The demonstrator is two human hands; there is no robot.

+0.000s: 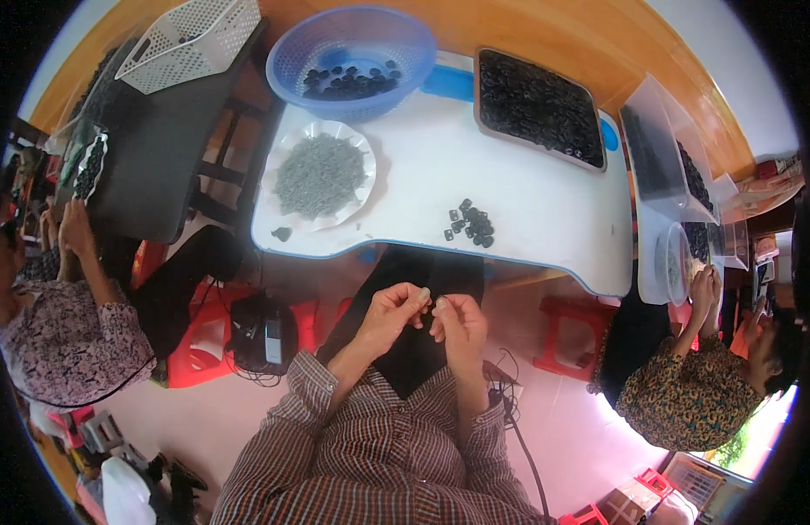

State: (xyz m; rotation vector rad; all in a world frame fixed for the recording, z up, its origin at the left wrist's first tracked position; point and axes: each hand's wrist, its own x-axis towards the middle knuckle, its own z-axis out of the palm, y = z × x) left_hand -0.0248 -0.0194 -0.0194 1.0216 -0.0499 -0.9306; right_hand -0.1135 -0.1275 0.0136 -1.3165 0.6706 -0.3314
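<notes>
By the white table (405, 184), our left hand (393, 313) and right hand (462, 325) look pinched; we can't tell on what. Its black pieces (480, 229) look light; hold their edges.

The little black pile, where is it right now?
In the head view, the little black pile lies right of centre on the white table, close to its near edge, between the tray and the right hand.

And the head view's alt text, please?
Someone's left hand and right hand nearly meet before a white table with a blue basket and a tray of black pieces, a plate of grey bits and a loose black pile.
</notes>
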